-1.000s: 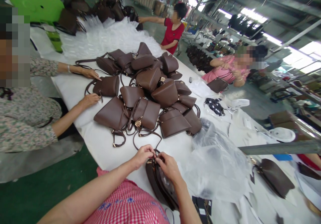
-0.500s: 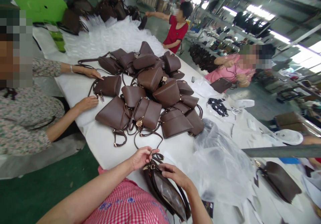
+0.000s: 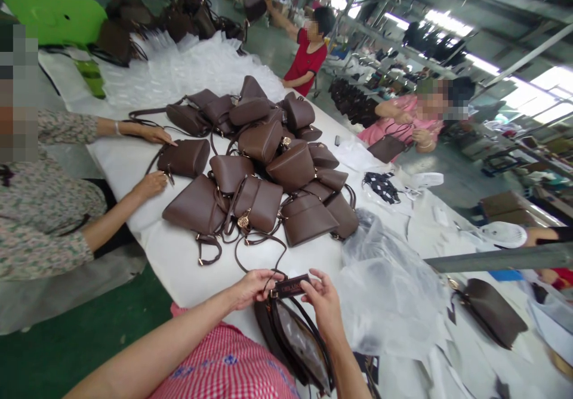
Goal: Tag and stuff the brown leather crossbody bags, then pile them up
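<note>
A dark brown handbag (image 3: 264, 333) lies against my front at the table's near edge, its top turned up and clear plastic film showing along it. Above its strap end, a small dark tag (image 3: 292, 286) with reddish lettering is stretched between my hands. My left hand (image 3: 254, 288) pinches a thin dark cord by the tag's left end, beside a gold-coloured buckle. With thumb and fingers, my right hand (image 3: 326, 303) grips the tag's right end, its other fingers raised. A thin brown strap runs from near my left hand toward the pile.
Brown handbags (image 3: 257, 199) are heaped mid-table. Crumpled clear plastic (image 3: 389, 291) lies right of my hands, before a grey metal bar (image 3: 492, 262). At left, a co-worker's hands (image 3: 154, 185) touch a bag. Two more people stand across the table. White bags (image 3: 179, 71) cover the far end.
My right hand has risen from the handbag's side to the tag, which now lies flat and readable between my hands. The co-worker in red has lifted a brown bag higher.
</note>
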`<state>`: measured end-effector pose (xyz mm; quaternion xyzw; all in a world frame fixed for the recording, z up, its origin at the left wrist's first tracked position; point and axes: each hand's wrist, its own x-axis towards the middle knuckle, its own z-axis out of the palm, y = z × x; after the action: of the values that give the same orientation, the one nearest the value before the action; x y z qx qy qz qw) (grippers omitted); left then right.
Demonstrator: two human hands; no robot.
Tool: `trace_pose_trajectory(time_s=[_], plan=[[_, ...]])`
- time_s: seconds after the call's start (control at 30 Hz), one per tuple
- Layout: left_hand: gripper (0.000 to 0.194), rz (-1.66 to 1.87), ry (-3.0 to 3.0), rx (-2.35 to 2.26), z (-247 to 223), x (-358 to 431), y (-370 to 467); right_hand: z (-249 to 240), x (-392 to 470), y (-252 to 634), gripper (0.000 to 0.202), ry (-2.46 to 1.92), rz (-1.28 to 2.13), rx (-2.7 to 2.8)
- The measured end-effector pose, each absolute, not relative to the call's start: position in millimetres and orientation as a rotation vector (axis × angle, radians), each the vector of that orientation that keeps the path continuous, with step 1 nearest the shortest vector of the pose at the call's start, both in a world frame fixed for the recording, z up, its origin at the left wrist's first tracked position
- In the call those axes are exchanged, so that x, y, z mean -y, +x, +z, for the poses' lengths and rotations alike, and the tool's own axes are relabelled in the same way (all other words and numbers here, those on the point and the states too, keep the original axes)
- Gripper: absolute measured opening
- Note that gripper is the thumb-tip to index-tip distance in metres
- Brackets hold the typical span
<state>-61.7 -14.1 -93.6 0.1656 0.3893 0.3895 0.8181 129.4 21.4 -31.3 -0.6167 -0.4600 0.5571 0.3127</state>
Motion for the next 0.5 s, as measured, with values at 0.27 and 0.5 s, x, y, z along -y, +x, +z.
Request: trace_pose_trajectory(time_s=[0.27,0.5], plan=[[0.052,0.898,0.498,-0.873,-83.0,12.2,-71.0,-39.6,-8.6,79.0,0.034,-1.501,1.662,1.075],[0.041,1.148,0.246,-0.892,-94.1,12.4,-70.8,-23.7,-25.7,69.1,0.022,-1.626,1.212,2.098]])
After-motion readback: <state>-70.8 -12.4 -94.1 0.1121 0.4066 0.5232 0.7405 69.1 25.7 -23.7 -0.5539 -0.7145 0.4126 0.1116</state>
